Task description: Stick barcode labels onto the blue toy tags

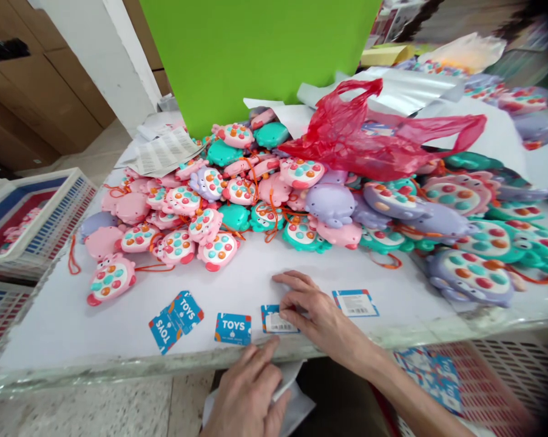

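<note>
My right hand (312, 312) rests over a blue card (265, 320) near the table's front edge. Its thumb and index finger pinch at the corner of a white barcode sticker (280, 326) lying on that card; the other fingers reach forward. Below the edge, my left hand (250, 385) is closed around a folded white sheet (288, 385), partly hidden by its fingers. To the left lie a blue "TOYS" card (232, 329) and two overlapping cards (176, 320). Right of my right hand, another card (355, 303) bears a white barcode sticker.
A heap of pink, green and purple animal-shaped toys (241, 188) with orange straps covers the table's (73, 328) back half. On it lie a red plastic bag (346, 136) and printed sheets (162, 152). Plastic baskets (68, 212) stand left; a red basket (487, 376) with cards sits lower right.
</note>
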The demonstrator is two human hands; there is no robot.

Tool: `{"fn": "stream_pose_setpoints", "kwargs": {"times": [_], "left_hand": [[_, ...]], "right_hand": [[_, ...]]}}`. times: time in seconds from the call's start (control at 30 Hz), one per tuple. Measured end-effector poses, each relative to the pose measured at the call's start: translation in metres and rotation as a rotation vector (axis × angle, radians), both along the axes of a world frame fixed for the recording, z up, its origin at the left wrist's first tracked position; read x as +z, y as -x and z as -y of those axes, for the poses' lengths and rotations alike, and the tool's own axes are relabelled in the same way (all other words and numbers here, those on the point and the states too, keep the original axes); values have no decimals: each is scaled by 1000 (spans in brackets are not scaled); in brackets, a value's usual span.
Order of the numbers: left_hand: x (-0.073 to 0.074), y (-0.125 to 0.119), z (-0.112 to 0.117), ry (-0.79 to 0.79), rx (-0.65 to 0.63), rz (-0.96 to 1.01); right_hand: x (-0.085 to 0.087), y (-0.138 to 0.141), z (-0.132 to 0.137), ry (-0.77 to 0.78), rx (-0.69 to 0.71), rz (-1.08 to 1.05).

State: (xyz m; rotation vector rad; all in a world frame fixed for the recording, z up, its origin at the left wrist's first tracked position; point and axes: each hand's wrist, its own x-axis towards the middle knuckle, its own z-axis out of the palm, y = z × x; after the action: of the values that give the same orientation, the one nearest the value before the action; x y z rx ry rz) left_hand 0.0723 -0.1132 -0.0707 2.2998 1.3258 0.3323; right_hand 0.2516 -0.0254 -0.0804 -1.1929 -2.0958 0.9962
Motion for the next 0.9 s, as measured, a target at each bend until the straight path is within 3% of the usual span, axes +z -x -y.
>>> {"fn": "stream_pose_setpoints", "kwargs": {"times": [0.43,0.73,0.9], "left_hand": [[4,-6,-4,84,-25,-85],[-18,-5,1,-53,-8,-79],[-9,-4,-1,-28,-15,-82]], "right_hand": [[3,3,0,-12,-10,27],[7,-2,-2,-5,10,51],[10,-5,-1,24,12,48]]}}
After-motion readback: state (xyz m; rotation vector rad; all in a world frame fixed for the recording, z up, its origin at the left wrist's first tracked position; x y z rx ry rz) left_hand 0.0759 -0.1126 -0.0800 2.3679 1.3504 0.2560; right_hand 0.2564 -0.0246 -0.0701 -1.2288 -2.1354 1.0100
